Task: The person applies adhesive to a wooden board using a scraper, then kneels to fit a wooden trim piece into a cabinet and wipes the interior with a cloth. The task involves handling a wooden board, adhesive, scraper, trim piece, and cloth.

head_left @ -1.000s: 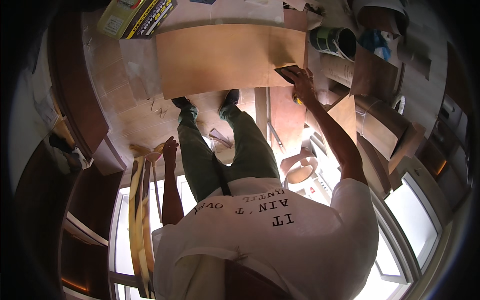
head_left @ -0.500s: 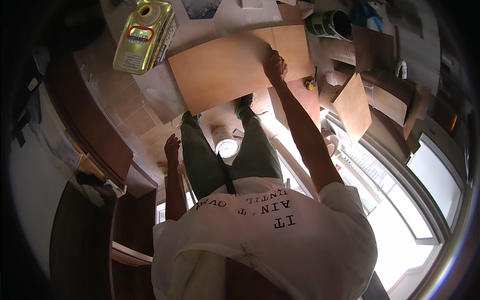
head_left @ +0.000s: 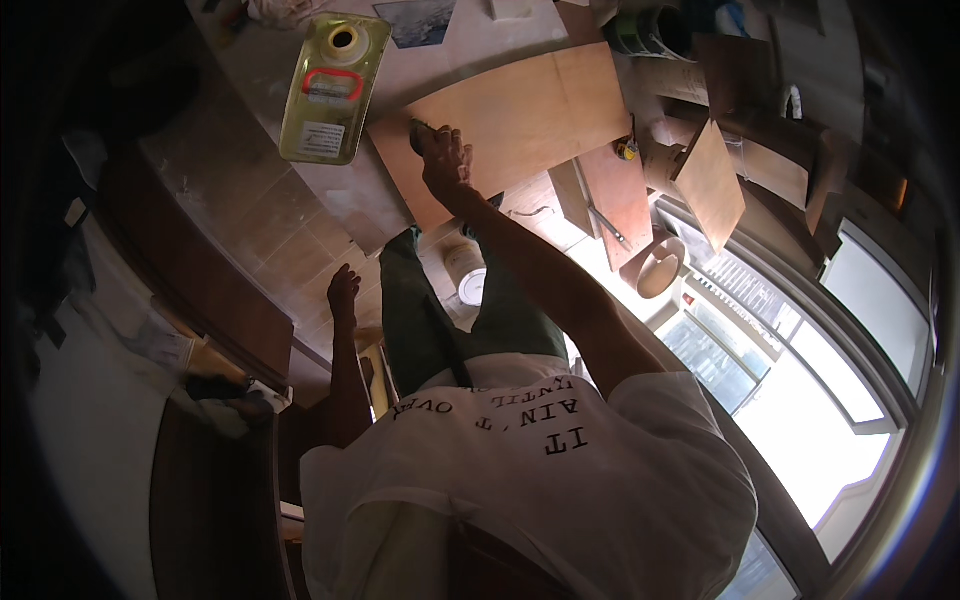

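Note:
A thin tan wooden board (head_left: 540, 95) lies across the worktable, slightly curved in this view. My right hand (head_left: 447, 165) is over its left part, fingers closed round a small dark flat tool (head_left: 420, 135) that touches or nearly touches the board; its exact kind is hard to make out. My left hand (head_left: 344, 288) hangs low beside my left leg, away from the table, with loose fingers and nothing seen in it. A tall yellow-green metal can (head_left: 325, 110) with a red handle and open round spout stands left of the board.
A yellow tape measure (head_left: 627, 150) sits past the board's right end. Beyond stand a dark bucket (head_left: 668, 35) and several wood offcuts, one a pale panel (head_left: 711, 188). A white-lidded can (head_left: 471, 286) is on the floor between my legs. Bright windows (head_left: 790, 430) are at right.
My right hand has swept left along the board, from its right-middle to its left part, and the dark tool now shows. The view has shifted a little. My left hand still hangs down.

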`<move>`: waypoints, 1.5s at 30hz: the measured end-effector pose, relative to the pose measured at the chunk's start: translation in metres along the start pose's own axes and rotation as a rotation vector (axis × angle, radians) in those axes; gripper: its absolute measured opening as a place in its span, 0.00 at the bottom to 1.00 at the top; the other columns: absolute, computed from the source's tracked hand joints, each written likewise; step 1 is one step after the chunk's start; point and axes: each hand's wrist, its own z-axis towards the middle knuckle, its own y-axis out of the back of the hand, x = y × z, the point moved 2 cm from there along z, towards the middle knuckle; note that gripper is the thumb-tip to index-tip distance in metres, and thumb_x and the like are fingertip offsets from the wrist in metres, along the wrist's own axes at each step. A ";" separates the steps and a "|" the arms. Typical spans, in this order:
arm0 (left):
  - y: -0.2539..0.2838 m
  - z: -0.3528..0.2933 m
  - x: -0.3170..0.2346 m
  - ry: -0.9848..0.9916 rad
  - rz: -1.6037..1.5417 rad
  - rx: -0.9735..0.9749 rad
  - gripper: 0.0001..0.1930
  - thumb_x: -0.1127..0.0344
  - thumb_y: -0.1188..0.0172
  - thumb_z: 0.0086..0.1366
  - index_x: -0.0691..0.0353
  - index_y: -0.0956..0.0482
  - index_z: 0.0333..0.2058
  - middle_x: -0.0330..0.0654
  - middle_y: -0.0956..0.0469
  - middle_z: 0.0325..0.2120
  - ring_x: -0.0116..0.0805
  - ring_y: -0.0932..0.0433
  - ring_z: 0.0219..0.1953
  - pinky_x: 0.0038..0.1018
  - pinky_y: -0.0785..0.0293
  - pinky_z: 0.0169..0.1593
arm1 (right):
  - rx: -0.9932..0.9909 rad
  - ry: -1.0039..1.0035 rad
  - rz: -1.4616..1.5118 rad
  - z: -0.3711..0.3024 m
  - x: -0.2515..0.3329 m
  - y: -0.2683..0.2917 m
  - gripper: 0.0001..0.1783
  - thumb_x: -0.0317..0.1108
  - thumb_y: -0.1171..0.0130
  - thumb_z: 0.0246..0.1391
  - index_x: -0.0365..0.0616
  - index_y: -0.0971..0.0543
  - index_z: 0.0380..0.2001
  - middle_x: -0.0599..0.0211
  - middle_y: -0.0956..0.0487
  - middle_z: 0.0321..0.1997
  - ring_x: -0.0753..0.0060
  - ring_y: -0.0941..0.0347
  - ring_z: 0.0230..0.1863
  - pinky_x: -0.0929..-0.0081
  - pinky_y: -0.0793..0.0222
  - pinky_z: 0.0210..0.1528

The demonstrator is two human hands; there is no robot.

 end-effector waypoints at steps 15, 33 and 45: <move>0.010 0.002 -0.029 0.037 0.121 -0.004 0.19 0.60 0.45 0.71 0.61 0.26 0.57 0.43 0.22 0.43 0.30 0.20 0.41 0.23 0.25 0.43 | -0.045 -0.237 0.194 -0.030 -0.030 0.017 0.22 0.27 0.54 0.56 0.48 0.28 0.55 0.54 0.26 0.47 0.45 0.30 0.48 0.50 0.33 0.50; -0.003 0.004 -0.059 0.073 0.114 -0.030 0.20 0.58 0.45 0.71 0.60 0.26 0.58 0.43 0.22 0.45 0.31 0.21 0.44 0.24 0.27 0.47 | 0.110 -0.100 0.648 -0.057 0.087 0.010 0.21 0.24 0.50 0.54 0.47 0.24 0.52 0.46 0.22 0.42 0.41 0.25 0.47 0.50 0.29 0.48; 0.024 0.000 -0.019 0.127 0.126 0.013 0.24 0.51 0.44 0.70 0.57 0.28 0.59 0.45 0.23 0.50 0.38 0.22 0.50 0.35 0.29 0.56 | -0.212 0.324 0.459 -0.049 -0.146 0.066 0.32 0.19 0.32 0.45 0.47 0.24 0.56 0.45 0.25 0.55 0.43 0.29 0.57 0.57 0.29 0.58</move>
